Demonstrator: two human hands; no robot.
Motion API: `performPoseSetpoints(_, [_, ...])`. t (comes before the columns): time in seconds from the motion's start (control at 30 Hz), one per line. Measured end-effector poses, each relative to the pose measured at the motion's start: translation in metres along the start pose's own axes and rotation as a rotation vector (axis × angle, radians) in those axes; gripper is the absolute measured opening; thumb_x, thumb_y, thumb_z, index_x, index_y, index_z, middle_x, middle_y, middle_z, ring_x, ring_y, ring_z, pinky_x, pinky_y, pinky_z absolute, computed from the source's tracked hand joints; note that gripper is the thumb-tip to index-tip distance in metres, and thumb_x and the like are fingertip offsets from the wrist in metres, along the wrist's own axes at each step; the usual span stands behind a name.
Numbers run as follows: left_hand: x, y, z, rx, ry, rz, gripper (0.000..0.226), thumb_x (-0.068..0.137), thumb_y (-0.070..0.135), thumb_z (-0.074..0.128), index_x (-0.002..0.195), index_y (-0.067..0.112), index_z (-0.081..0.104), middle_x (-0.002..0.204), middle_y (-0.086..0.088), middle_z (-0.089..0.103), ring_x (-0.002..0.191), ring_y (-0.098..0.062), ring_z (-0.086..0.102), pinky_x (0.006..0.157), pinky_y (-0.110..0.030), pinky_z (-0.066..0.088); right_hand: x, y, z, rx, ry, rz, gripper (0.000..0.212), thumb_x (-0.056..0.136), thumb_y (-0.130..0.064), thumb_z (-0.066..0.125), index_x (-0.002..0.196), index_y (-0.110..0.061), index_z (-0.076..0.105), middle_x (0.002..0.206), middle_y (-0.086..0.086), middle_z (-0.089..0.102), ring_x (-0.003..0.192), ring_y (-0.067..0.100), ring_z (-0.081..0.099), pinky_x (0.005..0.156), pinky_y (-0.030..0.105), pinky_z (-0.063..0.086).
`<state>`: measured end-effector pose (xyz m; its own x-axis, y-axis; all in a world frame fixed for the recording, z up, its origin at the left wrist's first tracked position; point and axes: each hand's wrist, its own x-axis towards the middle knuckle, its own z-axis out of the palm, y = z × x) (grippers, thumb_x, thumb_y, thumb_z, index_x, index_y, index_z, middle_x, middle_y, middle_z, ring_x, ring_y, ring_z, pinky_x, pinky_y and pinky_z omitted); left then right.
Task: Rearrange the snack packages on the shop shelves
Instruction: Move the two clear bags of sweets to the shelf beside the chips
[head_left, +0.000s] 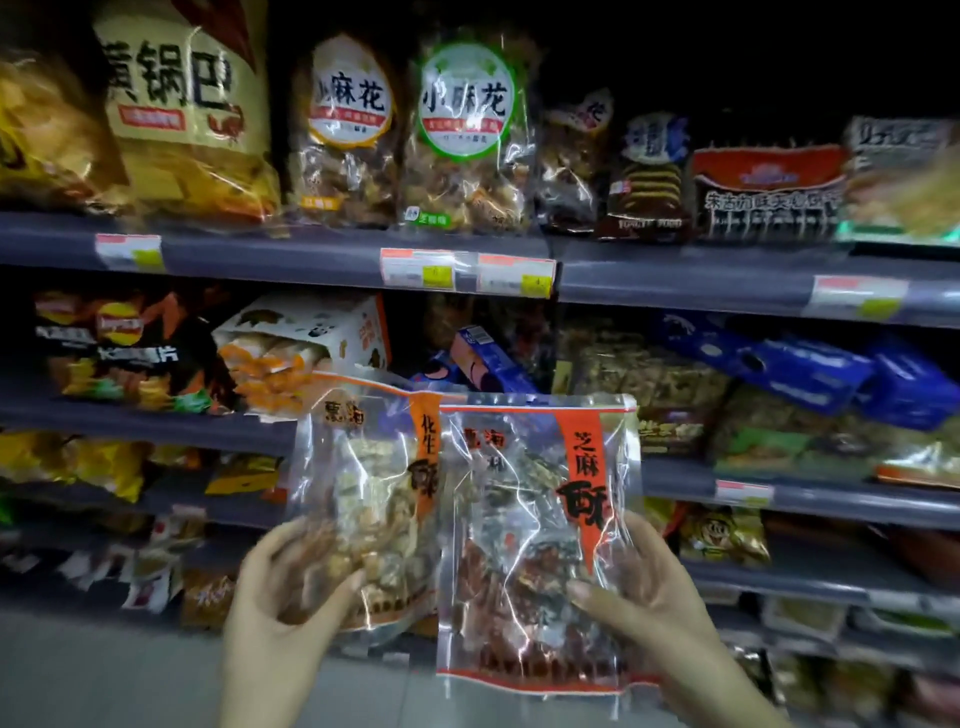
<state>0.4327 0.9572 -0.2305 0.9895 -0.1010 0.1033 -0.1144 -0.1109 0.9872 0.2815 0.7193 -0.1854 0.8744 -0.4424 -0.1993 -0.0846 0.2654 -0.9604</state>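
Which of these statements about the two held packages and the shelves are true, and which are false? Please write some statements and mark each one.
1. Each hand holds one clear snack bag. True: the left hand grips the left bag and the right hand grips the right bag.
2. Both bags already lie on a shelf. False: they are held up in front of the shelves.
3. The right bag overlaps the edge of the left one. True.
4. The bag with the green-rimmed round label stands on the upper shelf. True.
5. The blue packages are at the far left of the shelves. False: they are on the right side.
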Motion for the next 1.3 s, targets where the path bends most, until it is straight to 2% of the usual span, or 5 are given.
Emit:
performPoseSetpoints(0.53, [0.035,0.008,0.053,-0.061,-0.239,-0.013,0.067,0.065,0.01,0.083,0.103,0.058,0.055,0.12,0.016,0.062,0.113,0.0,0.057,0.098,-0.03,0.047,0.029,-0.002,-0.024,0.051,0.139,-0.066,0.09,0.026,-0.043,0.095,0.105,-0.041,0.052,0.107,-0.012,0.069,0.104,0.009,0.063,0.091,0.037,0.047])
performPoseSetpoints(0.7, [0.054,0.006,0.045,-0.151,-0.226,-0.078,0.069,0.068,0.004,0.081,0.119,0.041,0.053,0.119,0.014,0.057,0.107,0.001,0.056,0.061,-0.012,0.054,0.038,-0.001,-0.009,0.042,0.11,-0.122,0.07,0.042,-0.028,0.095,0.103,-0.029,0.06,0.099,-0.009,0.075,0.088,0.009,0.071,0.071,0.026,0.056])
performPoseSetpoints(1.0, [0.118,0.002,-0.004,-0.156,-0.251,-0.093,0.069,0.062,0.016,0.084,0.114,0.048,0.052,0.12,0.021,0.054,0.114,0.008,0.049,0.106,-0.042,0.041,0.07,0.005,0.054,0.039,0.175,-0.086,0.085,0.043,-0.033,0.095,0.118,-0.036,0.054,0.126,-0.005,0.062,0.114,0.018,0.059,0.092,0.042,0.049])
performPoseSetpoints(1.17, [0.15,-0.01,-0.032,-0.171,-0.258,-0.082,0.067,0.061,0.022,0.083,0.108,0.057,0.05,0.133,0.01,0.052,0.115,-0.002,0.055,0.076,-0.024,0.055,0.084,0.016,0.09,0.044,0.178,-0.075,0.144,0.014,-0.055,0.092,0.143,-0.042,0.028,0.152,-0.007,0.033,0.139,0.022,0.033,0.101,0.045,0.041])
performPoseSetpoints(1.3, [0.172,-0.017,-0.045,-0.207,-0.288,-0.112,0.066,0.07,0.011,0.08,0.107,0.055,0.048,0.136,0.007,0.05,0.12,-0.013,0.052,0.064,-0.014,0.052,0.099,0.024,0.117,0.054,0.188,-0.138,0.101,0.029,-0.047,0.095,0.122,-0.043,0.055,0.131,-0.013,0.059,0.124,0.019,0.055,0.085,0.041,0.056])
